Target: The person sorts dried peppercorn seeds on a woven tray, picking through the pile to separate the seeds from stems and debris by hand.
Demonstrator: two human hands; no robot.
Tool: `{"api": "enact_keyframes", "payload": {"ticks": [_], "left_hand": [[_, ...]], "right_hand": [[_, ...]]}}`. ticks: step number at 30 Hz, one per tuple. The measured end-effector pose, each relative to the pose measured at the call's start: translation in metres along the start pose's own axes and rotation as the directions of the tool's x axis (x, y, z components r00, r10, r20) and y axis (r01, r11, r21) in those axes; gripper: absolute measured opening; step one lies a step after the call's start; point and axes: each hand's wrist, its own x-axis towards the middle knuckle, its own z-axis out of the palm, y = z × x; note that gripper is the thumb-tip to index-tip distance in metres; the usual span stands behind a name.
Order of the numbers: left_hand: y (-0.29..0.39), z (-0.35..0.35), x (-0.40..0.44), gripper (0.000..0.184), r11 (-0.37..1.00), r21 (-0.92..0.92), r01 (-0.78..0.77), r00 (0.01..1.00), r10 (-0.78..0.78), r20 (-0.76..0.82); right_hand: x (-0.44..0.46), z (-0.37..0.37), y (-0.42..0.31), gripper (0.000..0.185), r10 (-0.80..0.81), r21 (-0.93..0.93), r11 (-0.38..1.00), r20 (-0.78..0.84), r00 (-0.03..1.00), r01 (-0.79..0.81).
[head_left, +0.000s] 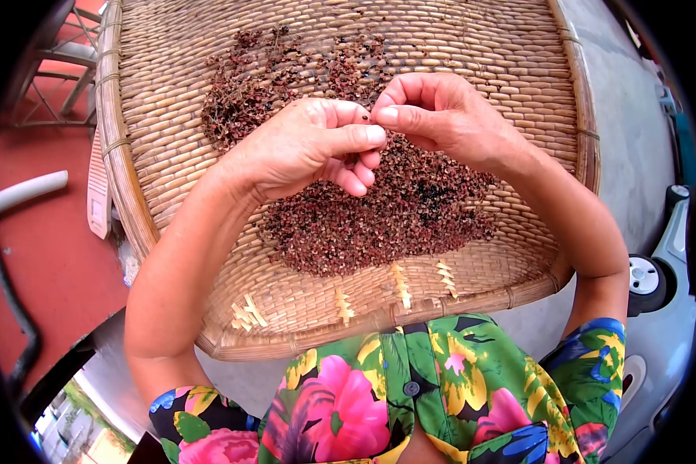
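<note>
My left hand (309, 147) is closed in a pinch, with a tiny dark seed (365, 117) showing at its thumb and index finger. Meeting it fingertip to fingertip, my right hand (448, 120) pinches too; whatever lies between its fingers is too small to make out. Below both hands, a heap of dried reddish-brown husks (379, 224) mixed with black seeds spreads over a woven bamboo tray (503, 46). A second patch of husks and stems (243, 93) lies farther up the tray, behind my left hand.
Pale yellow woven strips (401, 286) show along the tray's near edge. To the left are a grey pipe (23, 195) and a metal-framed chair (62, 77) on red floor. A grey-blue wheeled object (673, 247) stands at the right.
</note>
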Motion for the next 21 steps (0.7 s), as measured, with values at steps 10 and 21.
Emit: {"api": "enact_keyframes", "payload": {"ticks": [10, 21], "left_hand": [[0.011, 0.007, -0.007, 0.016, 0.99, 0.129, -0.064, 0.998, 0.063, 0.01], [0.012, 0.006, -0.007, 0.016, 0.972, 0.206, -0.115, 0.989, 0.131, -0.066]], "right_hand": [[-0.006, 0.003, -0.007, 0.022, -0.002, 0.156, 0.988, 0.047, 0.999, -0.006], [-0.004, 0.004, 0.0, 0.016, 0.098, 0.411, 0.903, 0.083, 0.992, -0.124]]}}
